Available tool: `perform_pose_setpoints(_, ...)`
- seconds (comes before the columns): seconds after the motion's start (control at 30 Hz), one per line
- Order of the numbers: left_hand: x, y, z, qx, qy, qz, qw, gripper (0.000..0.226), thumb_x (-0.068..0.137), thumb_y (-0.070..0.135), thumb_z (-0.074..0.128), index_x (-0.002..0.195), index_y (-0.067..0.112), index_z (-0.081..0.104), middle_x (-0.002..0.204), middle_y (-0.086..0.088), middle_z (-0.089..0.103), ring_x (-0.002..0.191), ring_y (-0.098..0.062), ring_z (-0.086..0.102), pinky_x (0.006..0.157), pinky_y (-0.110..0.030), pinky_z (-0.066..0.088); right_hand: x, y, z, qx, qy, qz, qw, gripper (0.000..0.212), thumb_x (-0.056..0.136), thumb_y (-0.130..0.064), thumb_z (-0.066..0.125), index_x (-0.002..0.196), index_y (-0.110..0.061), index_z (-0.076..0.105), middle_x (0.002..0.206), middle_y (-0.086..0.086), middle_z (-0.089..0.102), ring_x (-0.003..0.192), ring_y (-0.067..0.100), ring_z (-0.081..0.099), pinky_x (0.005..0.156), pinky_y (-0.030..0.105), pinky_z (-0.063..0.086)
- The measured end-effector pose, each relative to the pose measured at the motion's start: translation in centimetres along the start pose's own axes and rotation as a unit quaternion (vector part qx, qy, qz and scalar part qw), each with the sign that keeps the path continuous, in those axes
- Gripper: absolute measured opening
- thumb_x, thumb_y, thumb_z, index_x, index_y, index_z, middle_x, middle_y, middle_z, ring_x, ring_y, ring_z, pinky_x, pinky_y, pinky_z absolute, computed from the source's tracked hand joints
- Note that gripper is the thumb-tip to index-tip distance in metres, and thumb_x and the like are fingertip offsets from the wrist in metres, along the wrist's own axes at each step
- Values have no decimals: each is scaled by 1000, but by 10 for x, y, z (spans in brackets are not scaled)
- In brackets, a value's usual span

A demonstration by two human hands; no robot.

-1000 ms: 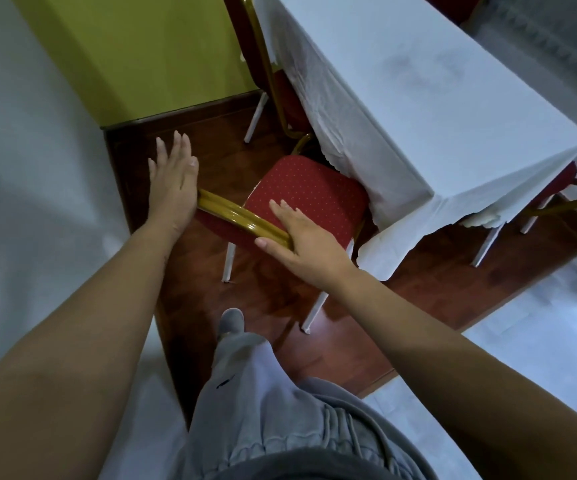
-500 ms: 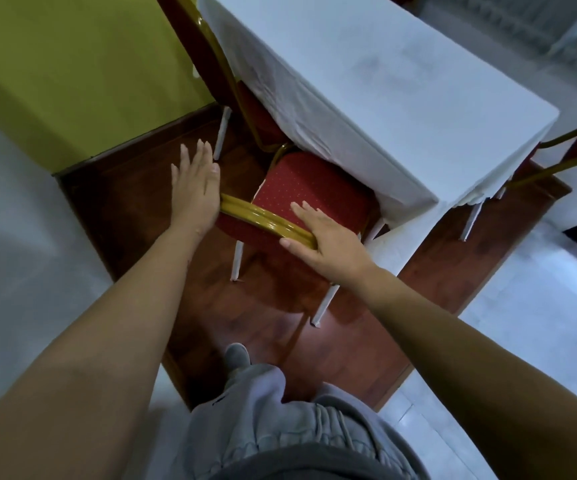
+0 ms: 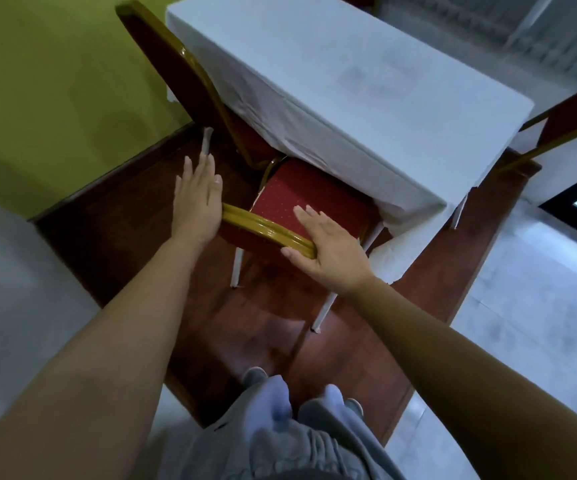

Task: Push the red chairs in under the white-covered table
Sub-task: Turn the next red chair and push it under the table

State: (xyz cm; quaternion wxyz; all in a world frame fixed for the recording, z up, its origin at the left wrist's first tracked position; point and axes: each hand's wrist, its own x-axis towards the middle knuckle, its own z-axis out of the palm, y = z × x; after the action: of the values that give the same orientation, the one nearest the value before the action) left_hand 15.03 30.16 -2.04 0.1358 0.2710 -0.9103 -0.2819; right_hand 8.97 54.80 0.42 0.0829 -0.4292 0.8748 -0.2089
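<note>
1. Head view, looking down past two bare forearms onto the nearest red chair point(image 3: 314, 206), set at the near long side of the white-covered table point(image 3: 349, 81).
2. Shows the dotted seat partly tucked beneath the hanging cloth, far edge hidden, near part and gold backrest rail point(image 3: 266, 228) outside the table's edge.
3. Finds the left hand point(image 3: 197, 202) flat, fingers straight and together, palm pressed against the rail's left end, fingertips pointing toward the table.
4. Finds the right hand point(image 3: 328, 247) flat as well, fingers straight and slightly spread, laid over the rail's right end and reaching above the seat, thumb along the rail's near face; curls round nothing.
5. Places two white legs point(image 3: 237, 268) of this chair on the dark wooden floor point(image 3: 124, 209), below the rail.
6. Sets a second red chair point(image 3: 173, 71) at the table's left end, back leaning, seat under the cloth, just beside the first seat's far left corner.
7. Catches a third red chair point(image 3: 574, 116) at the right end, only part of its back and gold frame in view.
8. Hangs a low cloth corner point(image 3: 391, 261) just beside the right wrist.
9. Frames grey trousers point(image 3: 280, 441) and a grey shoe point(image 3: 254, 375) at the bottom, a green wall point(image 3: 55, 81) upper left, pale tiles point(image 3: 522, 323) on the right.
</note>
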Motion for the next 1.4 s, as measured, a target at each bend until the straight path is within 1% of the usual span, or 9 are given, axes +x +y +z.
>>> perform_pose_setpoints(0.07, 0, -1, 1, -5, 2, 5, 1000, 52, 104, 32, 14, 153, 16, 15, 162, 0, 11, 149, -17, -3, 121, -40, 0, -1, -1, 1, -12, 21, -8, 1000, 73, 93, -56, 48, 152, -20, 25, 157, 1, 27, 145, 13, 18, 103, 4, -11)
perform_pose_setpoints(0.13, 1, -3, 1, -10, 2, 11, 1000, 52, 104, 32, 15, 153, 15, 15, 162, -1, 12, 149, -17, -2, 121, -39, 0, -2, -1, 2, -19, 35, -10, 999, 72, 93, -54, 50, 151, -17, 28, 156, 3, 30, 144, 14, 21, 101, 1, -15)
perform_pose_setpoints(0.2, 1, -4, 2, -11, 2, 14, 1000, 52, 104, 33, 14, 153, 15, 15, 162, -1, 12, 149, -17, -2, 121, -39, 0, -2, -1, 5, -27, 41, -11, 999, 72, 93, -55, 49, 150, -15, 29, 155, 4, 32, 144, 14, 23, 107, 5, -11)
perform_pose_setpoints(0.3, 2, -5, 2, -16, 1, 13, 1000, 54, 102, 35, 14, 153, 16, 17, 161, -1, 14, 149, -17, 0, 121, -39, 1, 0, 1, 11, -49, 38, -20, 998, 73, 93, -60, 40, 149, -14, 30, 154, 5, 35, 144, 15, 25, 118, 22, 5)
perform_pose_setpoints(0.4, 4, -7, 2, -15, 1, 16, 1000, 55, 101, 35, 13, 153, 16, 18, 161, 0, 15, 149, -16, 2, 122, -40, 2, 3, 3, 14, -64, 34, -28, 997, 72, 94, -61, 36, 149, -14, 32, 153, 5, 36, 144, 17, 26, 120, 29, 12)
perform_pose_setpoints(0.77, 21, -9, 1, -26, 10, 29, 999, 51, 103, 29, 16, 152, 15, 20, 160, 0, 18, 149, -14, 4, 122, -37, 1, 22, 7, 20, -84, 56, -26, 995, 76, 92, -62, 33, 145, -7, 38, 150, 10, 41, 142, 20, 32, 119, 32, 17)
perform_pose_setpoints(0.9, 41, -14, 1, -27, 6, 40, 999, 52, 103, 31, 15, 153, 16, 19, 160, 1, 18, 149, -13, 3, 121, -35, 0, 37, 9, 24, -99, 93, -24, 990, 75, 92, -61, 37, 141, -4, 44, 145, 12, 46, 138, 23, 39, 117, 35, 24)
perform_pose_setpoints(1.13, 82, -21, 0, -32, -2, 71, 997, 52, 103, 29, 16, 152, 14, 21, 160, 0, 20, 149, -14, 7, 121, -34, 1, 70, 11, 30, -136, 141, -3, 980, 74, 93, -61, 36, 137, -3, 49, 140, 13, 52, 132, 24, 47, 112, 40, 35)
perform_pose_setpoints(1.4, 118, -29, -2, -42, -7, 105, 994, 51, 103, 27, 17, 151, 11, 23, 159, -3, 23, 149, -16, 9, 122, -39, 5, 95, 6, 43, -166, 180, 63, 968, 76, 92, -63, 37, 137, -3, 49, 140, 14, 52, 132, 25, 48, 111, 41, 38)
